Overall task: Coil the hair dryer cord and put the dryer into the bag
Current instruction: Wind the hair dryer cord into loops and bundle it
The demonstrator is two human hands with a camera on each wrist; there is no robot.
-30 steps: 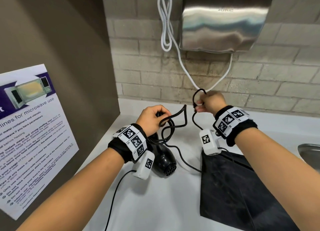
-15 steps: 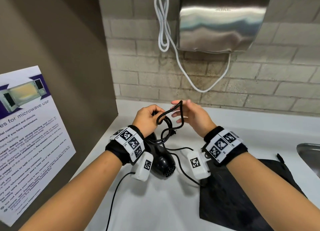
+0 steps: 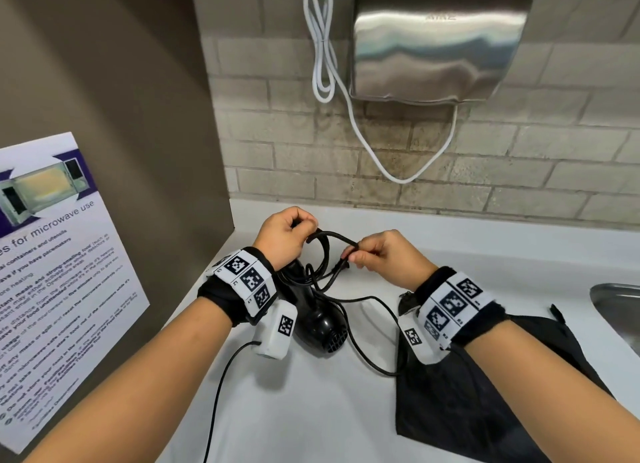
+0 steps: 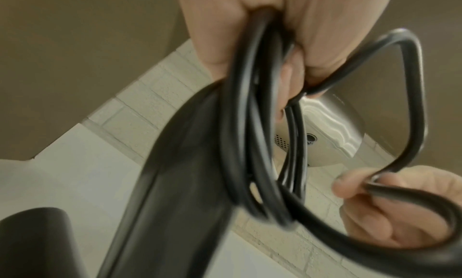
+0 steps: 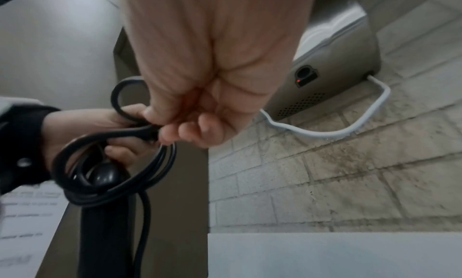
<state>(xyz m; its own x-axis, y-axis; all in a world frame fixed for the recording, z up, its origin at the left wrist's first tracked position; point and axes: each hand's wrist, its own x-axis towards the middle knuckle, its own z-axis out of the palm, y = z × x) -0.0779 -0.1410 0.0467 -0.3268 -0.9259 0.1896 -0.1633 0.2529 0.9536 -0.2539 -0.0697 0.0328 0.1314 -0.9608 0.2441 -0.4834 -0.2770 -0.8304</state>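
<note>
A black hair dryer (image 3: 320, 325) stands on the white counter (image 3: 311, 410), handle up. My left hand (image 3: 285, 235) grips the top of the handle (image 4: 180, 163) together with several loops of black cord (image 4: 252, 144). My right hand (image 3: 377, 254) pinches the cord (image 3: 334, 235) just right of the loops, where it arcs between the two hands. The pinch shows in the right wrist view on the cord (image 5: 140, 132). Loose cord (image 3: 363, 344) trails over the counter toward the black bag (image 3: 467, 403), which lies flat under my right forearm.
A steel hand dryer (image 3: 440, 43) with a white cable (image 3: 323, 46) hangs on the brick wall above. A brown partition with a microwave poster (image 3: 52, 272) closes off the left side. A steel sink (image 3: 620, 310) edge sits at the far right.
My right hand has come down and closed its fingers on the cord, drawing a new loop rightward from the left hand. The left hand holds still on the handle and loops.
</note>
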